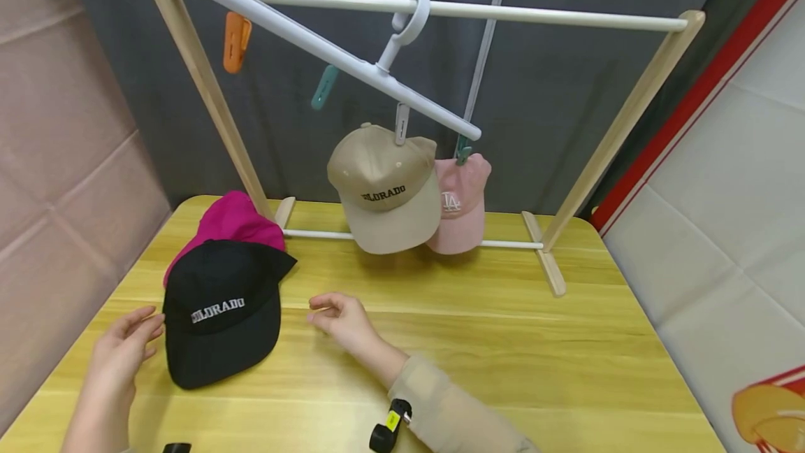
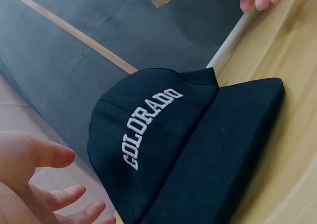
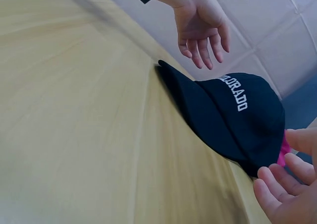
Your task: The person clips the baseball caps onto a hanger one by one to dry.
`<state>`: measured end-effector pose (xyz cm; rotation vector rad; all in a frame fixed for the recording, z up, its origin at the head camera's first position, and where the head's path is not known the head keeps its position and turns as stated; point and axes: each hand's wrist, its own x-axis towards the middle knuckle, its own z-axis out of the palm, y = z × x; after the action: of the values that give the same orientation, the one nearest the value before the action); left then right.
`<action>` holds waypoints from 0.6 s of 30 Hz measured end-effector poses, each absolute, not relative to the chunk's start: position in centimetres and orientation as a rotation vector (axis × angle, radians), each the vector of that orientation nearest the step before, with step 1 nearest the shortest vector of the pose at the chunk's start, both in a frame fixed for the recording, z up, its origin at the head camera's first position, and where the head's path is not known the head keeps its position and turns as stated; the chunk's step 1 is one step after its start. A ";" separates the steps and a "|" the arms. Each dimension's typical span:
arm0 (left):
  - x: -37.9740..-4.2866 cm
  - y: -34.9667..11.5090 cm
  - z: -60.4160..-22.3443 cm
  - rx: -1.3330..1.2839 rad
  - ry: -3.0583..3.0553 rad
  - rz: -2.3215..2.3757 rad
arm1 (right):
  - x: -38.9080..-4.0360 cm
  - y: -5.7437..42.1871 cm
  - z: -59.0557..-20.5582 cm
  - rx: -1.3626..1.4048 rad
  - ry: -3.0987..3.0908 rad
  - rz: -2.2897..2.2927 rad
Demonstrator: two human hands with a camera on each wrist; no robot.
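Note:
A black cap (image 1: 220,299) with white COLORADO lettering lies on the left of the table, its brim toward the front. It overlaps a magenta cap (image 1: 235,222) behind it. My left hand (image 1: 122,351) is beside the black cap's left side, fingers loosely bent and holding nothing. To the right of the cap, my right hand (image 1: 346,324) hovers apart from it, fingers slightly curled around nothing. Both hands also show beside the black cap in the right wrist view. A beige cap (image 1: 383,184) and a pink cap (image 1: 462,201) hang by clips from a white hanger (image 1: 339,58).
The hanger hooks over the white rail of a wooden-legged rack (image 1: 604,138) at the back. An orange clip (image 1: 236,42) and a teal clip (image 1: 324,87) hang from its left half, without caps. A pale wall (image 1: 56,159) borders the table (image 1: 534,369) at left.

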<state>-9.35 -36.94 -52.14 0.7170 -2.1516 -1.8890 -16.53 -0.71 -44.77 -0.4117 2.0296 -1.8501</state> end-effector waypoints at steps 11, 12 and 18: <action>-8.8 -35.9 -51.8 0.851 -2.221 -1.931 | -16.0 -1.7 -45.8 -0.392 1.960 -1.817; -8.8 -35.7 -51.7 0.863 -2.206 -1.950 | -15.9 -1.8 -46.0 -0.395 1.951 -1.813; -8.7 -35.7 -51.9 0.884 -2.212 -1.947 | -15.8 -2.1 -46.4 -0.424 1.894 -1.792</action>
<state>-8.74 -35.66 -51.94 0.8840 -2.2116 -1.9473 -15.79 -2.10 -46.38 -0.4243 1.8936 -1.7917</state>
